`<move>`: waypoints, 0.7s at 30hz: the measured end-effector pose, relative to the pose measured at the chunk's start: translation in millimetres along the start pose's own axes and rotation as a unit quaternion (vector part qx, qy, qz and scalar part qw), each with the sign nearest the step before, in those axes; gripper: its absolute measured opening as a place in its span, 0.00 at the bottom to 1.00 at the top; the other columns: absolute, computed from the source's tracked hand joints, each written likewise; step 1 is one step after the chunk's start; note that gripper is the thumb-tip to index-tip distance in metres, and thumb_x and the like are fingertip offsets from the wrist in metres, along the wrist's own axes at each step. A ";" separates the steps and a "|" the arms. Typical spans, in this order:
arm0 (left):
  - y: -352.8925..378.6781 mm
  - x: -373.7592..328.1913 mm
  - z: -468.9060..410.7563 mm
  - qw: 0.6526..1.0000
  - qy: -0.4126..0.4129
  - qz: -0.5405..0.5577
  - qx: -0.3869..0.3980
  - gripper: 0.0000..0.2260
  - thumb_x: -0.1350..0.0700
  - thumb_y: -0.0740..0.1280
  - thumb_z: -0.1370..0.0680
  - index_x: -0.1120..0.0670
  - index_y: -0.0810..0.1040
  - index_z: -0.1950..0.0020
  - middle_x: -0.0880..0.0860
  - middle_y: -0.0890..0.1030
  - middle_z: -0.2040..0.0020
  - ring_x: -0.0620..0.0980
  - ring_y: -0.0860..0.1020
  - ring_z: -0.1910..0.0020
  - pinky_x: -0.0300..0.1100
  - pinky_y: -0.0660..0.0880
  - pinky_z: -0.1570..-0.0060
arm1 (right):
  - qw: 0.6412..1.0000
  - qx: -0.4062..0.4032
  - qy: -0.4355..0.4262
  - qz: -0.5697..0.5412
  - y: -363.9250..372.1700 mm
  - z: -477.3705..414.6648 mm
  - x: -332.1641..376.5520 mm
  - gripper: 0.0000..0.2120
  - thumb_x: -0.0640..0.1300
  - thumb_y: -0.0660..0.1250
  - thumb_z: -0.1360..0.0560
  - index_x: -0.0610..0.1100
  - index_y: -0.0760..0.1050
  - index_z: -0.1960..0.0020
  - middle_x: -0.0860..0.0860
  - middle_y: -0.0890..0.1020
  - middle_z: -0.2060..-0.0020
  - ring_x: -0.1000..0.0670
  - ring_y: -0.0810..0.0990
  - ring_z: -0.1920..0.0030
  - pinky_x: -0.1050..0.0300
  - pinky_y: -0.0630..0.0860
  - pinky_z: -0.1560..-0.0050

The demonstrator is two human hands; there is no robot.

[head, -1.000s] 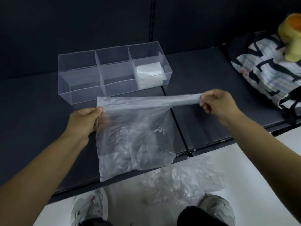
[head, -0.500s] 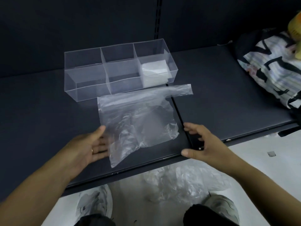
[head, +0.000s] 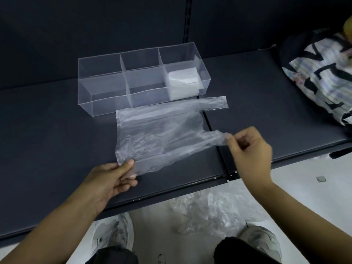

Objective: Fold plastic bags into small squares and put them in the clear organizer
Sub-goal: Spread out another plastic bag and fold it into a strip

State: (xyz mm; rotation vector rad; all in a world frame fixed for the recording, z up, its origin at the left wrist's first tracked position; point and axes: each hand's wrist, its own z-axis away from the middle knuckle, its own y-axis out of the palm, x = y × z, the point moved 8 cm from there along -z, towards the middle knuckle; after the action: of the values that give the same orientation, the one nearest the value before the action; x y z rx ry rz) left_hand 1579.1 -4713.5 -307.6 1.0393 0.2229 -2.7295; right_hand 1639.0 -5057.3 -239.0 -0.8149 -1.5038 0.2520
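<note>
A clear plastic bag [head: 160, 134] lies on the dark shelf [head: 49, 134], one handle strip stretched to the right along its far edge. My left hand [head: 112, 178] pinches the bag's near-left corner between thumb and fingers. My right hand [head: 249, 149] pinches the near handle strip and holds it a little above the shelf. Behind the bag stands the clear organizer [head: 106, 92] with three compartments in a row. A folded white bag [head: 182, 82] sits in its right compartment.
A patterned black-and-white bag [head: 320, 77] lies on the shelf at the far right. A pile of crumpled clear bags [head: 213, 212] lies on the floor below the shelf edge, between my shoes. The shelf's front edge [head: 152, 195] runs under my wrists.
One second ago both hands held the bag up by its top edge. The bag was laid flat on the shelf, and both hands have since taken hold of its near corner and handle.
</note>
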 end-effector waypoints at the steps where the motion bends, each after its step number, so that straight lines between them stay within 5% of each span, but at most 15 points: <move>1: -1.9 -0.7 -1.3 1.000 0.009 -0.009 -0.005 0.09 0.53 0.72 0.28 0.59 0.80 0.56 0.53 0.82 0.71 0.47 0.81 0.75 0.32 0.73 0.79 | 1.000 -0.017 -0.006 0.025 -9.8 -1.6 -4.7 0.10 0.49 0.70 0.26 0.49 0.71 0.62 0.56 0.77 0.72 0.56 0.77 0.69 0.57 0.76 0.67; 4: -3.5 -2.7 -2.5 0.999 0.024 -0.047 -0.002 0.09 0.53 0.71 0.27 0.59 0.81 0.56 0.55 0.82 0.71 0.47 0.81 0.75 0.32 0.73 0.78 | 1.000 -0.008 0.021 0.020 -26.3 -4.2 -25.1 0.07 0.47 0.68 0.24 0.49 0.72 0.58 0.54 0.79 0.68 0.55 0.78 0.66 0.53 0.78 0.62; 7: -3.5 -5.6 -1.2 0.996 0.032 -0.082 0.011 0.10 0.52 0.71 0.27 0.59 0.81 0.54 0.57 0.84 0.66 0.50 0.83 0.71 0.34 0.75 0.76 | 0.990 0.125 0.037 -0.046 -7.5 -2.9 -30.4 0.10 0.41 0.67 0.23 0.50 0.74 0.44 0.53 0.80 0.54 0.57 0.78 0.56 0.67 0.75 0.54; 11: -7.4 -9.1 0.4 0.994 0.046 -0.095 0.009 0.10 0.54 0.72 0.27 0.61 0.81 0.52 0.59 0.85 0.63 0.54 0.84 0.67 0.35 0.77 0.74 | 0.971 0.223 0.068 -0.055 20.4 -8.7 -18.4 0.11 0.56 0.63 0.23 0.57 0.76 0.42 0.55 0.75 0.46 0.68 0.74 0.51 0.76 0.68 0.54; 14: -9.9 -8.7 0.7 0.994 0.044 -0.097 0.004 0.09 0.56 0.71 0.25 0.62 0.80 0.52 0.61 0.84 0.64 0.53 0.84 0.68 0.35 0.77 0.74 | 0.958 0.284 0.024 -0.019 38.6 -19.2 0.8 0.09 0.51 0.69 0.25 0.54 0.78 0.46 0.56 0.74 0.48 0.63 0.76 0.51 0.77 0.69 0.52; 17: -11.9 -7.9 -0.5 0.994 0.039 -0.099 -0.005 0.08 0.57 0.70 0.25 0.62 0.80 0.52 0.60 0.84 0.64 0.53 0.84 0.69 0.35 0.77 0.75 | 0.953 0.299 0.013 -0.042 46.5 -26.1 13.8 0.03 0.43 0.71 0.25 0.47 0.81 0.59 0.55 0.83 0.58 0.59 0.80 0.59 0.68 0.73 0.56; 19: -14.3 -7.4 -2.0 0.994 0.037 -0.100 -0.010 0.07 0.57 0.70 0.25 0.61 0.80 0.53 0.60 0.84 0.64 0.53 0.84 0.69 0.34 0.76 0.75 | 0.955 0.254 0.076 -0.129 37.4 -35.0 5.1 0.10 0.42 0.69 0.24 0.46 0.80 0.64 0.55 0.83 0.67 0.58 0.79 0.65 0.67 0.74 0.60; 21: -17.1 -6.6 -3.8 0.994 0.037 -0.104 -0.015 0.07 0.57 0.71 0.25 0.61 0.81 0.53 0.60 0.85 0.63 0.54 0.83 0.68 0.35 0.76 0.75 | 0.918 0.248 0.180 -0.251 32.9 -34.7 -7.1 0.08 0.44 0.68 0.24 0.45 0.79 0.61 0.55 0.83 0.68 0.59 0.78 0.67 0.66 0.74 0.61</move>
State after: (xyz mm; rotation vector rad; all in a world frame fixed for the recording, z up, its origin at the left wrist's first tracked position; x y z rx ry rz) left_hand 1582.0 -4695.2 -304.9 1.1703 0.4042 -2.8619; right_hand 1681.7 -5049.1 -260.1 -0.0462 -1.1734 0.0823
